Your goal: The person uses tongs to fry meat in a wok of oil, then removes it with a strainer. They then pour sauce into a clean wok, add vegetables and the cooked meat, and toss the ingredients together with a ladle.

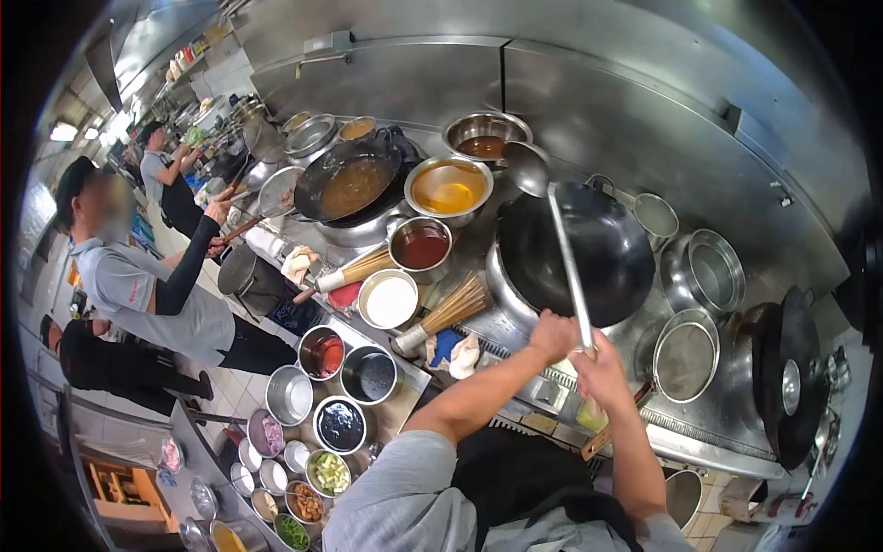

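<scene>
right hand (pixel 602 363) holds the long ladle (pixel 524 167) | left hand (pixel 552 333) grips the black wok (pixel 575 248) rim | ladle scoop sits by the brown sauce bowl (pixel 486 138) | wok looks empty, no food in yet

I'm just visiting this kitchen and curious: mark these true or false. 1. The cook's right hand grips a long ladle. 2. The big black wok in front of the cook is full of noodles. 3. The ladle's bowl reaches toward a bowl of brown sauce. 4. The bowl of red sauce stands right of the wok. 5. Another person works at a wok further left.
1. True: the right hand holds the ladle by its handle.
2. False: the wok looks empty.
3. True: it hangs by the bowl of brown sauce.
4. False: the bowl of red sauce stands left of it.
5. True: a person holds a utensil there.
</scene>
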A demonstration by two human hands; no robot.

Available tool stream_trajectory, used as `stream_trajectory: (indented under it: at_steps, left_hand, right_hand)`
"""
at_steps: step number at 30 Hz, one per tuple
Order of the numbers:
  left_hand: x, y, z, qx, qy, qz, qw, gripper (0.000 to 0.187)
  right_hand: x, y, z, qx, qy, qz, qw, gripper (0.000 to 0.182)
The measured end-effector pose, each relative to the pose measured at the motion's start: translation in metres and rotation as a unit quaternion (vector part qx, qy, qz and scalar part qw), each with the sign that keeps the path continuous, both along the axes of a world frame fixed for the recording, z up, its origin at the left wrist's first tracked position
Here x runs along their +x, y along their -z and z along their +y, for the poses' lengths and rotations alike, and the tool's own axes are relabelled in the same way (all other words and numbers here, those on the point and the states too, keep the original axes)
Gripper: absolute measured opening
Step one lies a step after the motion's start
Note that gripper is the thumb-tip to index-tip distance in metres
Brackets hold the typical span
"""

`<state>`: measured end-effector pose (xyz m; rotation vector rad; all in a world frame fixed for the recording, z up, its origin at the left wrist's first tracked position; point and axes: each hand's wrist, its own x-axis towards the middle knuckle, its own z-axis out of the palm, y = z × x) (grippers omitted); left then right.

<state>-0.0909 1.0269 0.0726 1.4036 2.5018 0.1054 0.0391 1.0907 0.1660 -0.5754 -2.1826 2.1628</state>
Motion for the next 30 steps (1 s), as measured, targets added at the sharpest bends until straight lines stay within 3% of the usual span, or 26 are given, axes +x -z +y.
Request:
stream_trajectory:
  at_steps: [1,2,3,5,6,7,8,9,13,16,17,21,25,27,28,30]
  left_hand:
    - [0.002,0.027,-0.004,0.276,-0.066,-0.261,0.923,0.027]
    - [0.007,0.069,-0.007,0.508,-0.121,-0.481,0.704,0.020]
    - [0.005,0.102,0.005,0.510,-0.124,-0.484,0.700,0.020]
    - [0.004,0.150,0.031,0.524,-0.010,-0.413,0.745,0.023]
    - [0.000,0.132,0.021,0.526,-0.012,-0.416,0.742,0.023]
    - [-0.004,0.113,0.012,0.531,0.027,-0.184,0.827,0.023]
    - [-0.005,0.092,0.005,0.502,0.063,0.060,0.860,0.024]
    - [-0.002,0.087,0.002,0.417,0.019,0.096,0.904,0.023]
    - [0.000,0.101,0.011,0.430,0.002,0.022,0.902,0.022]
    - [-0.001,0.121,0.020,0.358,0.020,0.100,0.928,0.020]
    - [-0.002,0.121,0.021,0.336,0.018,0.047,0.941,0.022]
    - [-0.003,0.115,0.022,0.234,0.011,-0.162,0.959,0.033]
    - [-0.001,0.112,0.023,0.163,-0.015,-0.209,0.964,0.032]
    - [0.004,0.116,0.006,0.418,-0.041,-0.079,0.904,0.031]
    - [0.006,0.114,0.001,0.416,-0.035,-0.080,0.905,0.031]
    - [0.003,0.074,-0.023,0.568,-0.048,-0.090,0.817,0.033]
  right_hand:
    - [-0.029,0.000,-0.011,-0.003,-0.011,0.009,1.000,0.042]
    - [-0.060,0.005,-0.020,-0.004,-0.030,0.025,0.999,0.044]
    - [-0.087,0.009,-0.028,0.098,-0.039,0.021,0.994,0.045]
    - [-0.134,0.004,-0.049,0.073,-0.049,-0.023,0.996,0.040]
    - [-0.154,0.005,-0.055,0.074,-0.050,-0.027,0.996,0.040]
    - [-0.171,0.009,-0.061,0.094,-0.067,-0.036,0.993,0.037]
    - [-0.185,0.012,-0.065,0.113,-0.085,-0.043,0.989,0.034]
    - [-0.195,0.014,-0.070,0.115,-0.087,-0.046,0.988,0.034]
    - [-0.217,0.017,-0.084,0.013,-0.074,-0.105,0.992,0.026]
    - [-0.223,0.019,-0.083,-0.124,-0.063,-0.129,0.982,0.028]
    - [-0.223,0.018,-0.083,-0.203,-0.054,-0.130,0.969,0.027]
    - [-0.222,0.015,-0.084,-0.293,-0.030,-0.105,0.950,0.028]
    - [-0.219,0.020,-0.077,-0.381,-0.019,-0.059,0.923,0.028]
    - [-0.211,0.019,-0.067,-0.424,-0.024,-0.041,0.904,0.028]
    - [-0.202,0.019,-0.061,-0.467,-0.029,-0.029,0.883,0.028]
    - [-0.177,0.017,-0.048,-0.509,-0.026,-0.012,0.860,0.029]
